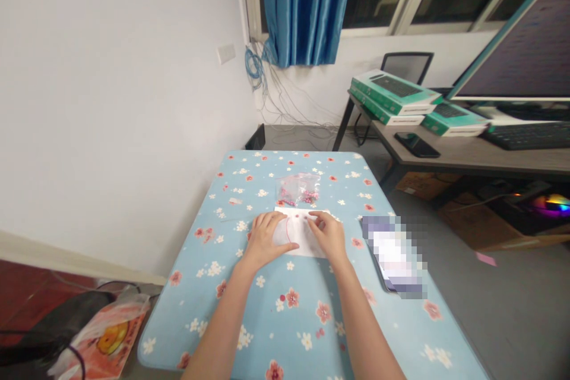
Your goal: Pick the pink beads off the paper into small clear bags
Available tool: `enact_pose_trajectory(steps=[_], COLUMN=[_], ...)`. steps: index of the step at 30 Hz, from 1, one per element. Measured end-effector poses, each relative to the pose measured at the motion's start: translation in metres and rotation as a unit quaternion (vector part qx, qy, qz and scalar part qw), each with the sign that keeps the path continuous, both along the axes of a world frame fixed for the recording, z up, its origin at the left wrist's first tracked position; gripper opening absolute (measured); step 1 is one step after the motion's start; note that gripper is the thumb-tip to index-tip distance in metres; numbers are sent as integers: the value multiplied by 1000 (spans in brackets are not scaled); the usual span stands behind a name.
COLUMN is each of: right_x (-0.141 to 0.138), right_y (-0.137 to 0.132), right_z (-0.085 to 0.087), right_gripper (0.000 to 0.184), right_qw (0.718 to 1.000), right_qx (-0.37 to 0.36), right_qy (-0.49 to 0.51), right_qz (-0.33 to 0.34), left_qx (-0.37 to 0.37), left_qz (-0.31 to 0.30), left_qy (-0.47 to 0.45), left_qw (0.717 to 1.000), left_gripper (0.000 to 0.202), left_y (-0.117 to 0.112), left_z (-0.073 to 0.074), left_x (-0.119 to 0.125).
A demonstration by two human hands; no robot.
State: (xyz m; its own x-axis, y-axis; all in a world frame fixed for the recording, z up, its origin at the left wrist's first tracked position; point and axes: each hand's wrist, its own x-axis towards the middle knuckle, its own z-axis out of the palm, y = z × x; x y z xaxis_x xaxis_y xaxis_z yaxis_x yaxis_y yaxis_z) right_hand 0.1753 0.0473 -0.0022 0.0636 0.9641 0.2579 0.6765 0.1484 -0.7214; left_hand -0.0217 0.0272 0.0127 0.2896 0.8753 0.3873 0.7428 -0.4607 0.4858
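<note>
On a table covered with a light blue flowered cloth (285, 320) lies a white sheet of paper (303, 237). My left hand (263, 238) rests on the sheet's left side, fingers curled toward a thin red thread (290, 229). My right hand (328, 234) lies on the sheet's right side, fingertips pinched together near a few small pink beads (304, 219). What the fingers hold is too small to make out. Just behind the sheet sits a clear plastic bag of pink beads (299, 189).
A blurred-out flat object (394, 255) lies at the table's right edge. To the right stands a desk (467, 154) with green boxes, a keyboard and a monitor. An orange bag (107, 338) lies on the floor at left. A white wall runs along the left.
</note>
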Motion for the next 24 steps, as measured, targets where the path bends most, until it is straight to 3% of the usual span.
enact_pose_trajectory(steps=[8,24], right_x=[-8,-9], right_y=[1,2], right_z=[8,8], right_gripper=[26,23], right_qw=[990,986], right_qx=[-18,-28], right_qy=[-138,-164], right_qz=[-23,-22], left_qx=[-1,-2], left_qz=[-1,-1], left_qy=[-1,0], left_qw=[1000,1000], left_gripper=[66,66], left_y=[1,1], left_z=[0,0], left_x=[-1,-1])
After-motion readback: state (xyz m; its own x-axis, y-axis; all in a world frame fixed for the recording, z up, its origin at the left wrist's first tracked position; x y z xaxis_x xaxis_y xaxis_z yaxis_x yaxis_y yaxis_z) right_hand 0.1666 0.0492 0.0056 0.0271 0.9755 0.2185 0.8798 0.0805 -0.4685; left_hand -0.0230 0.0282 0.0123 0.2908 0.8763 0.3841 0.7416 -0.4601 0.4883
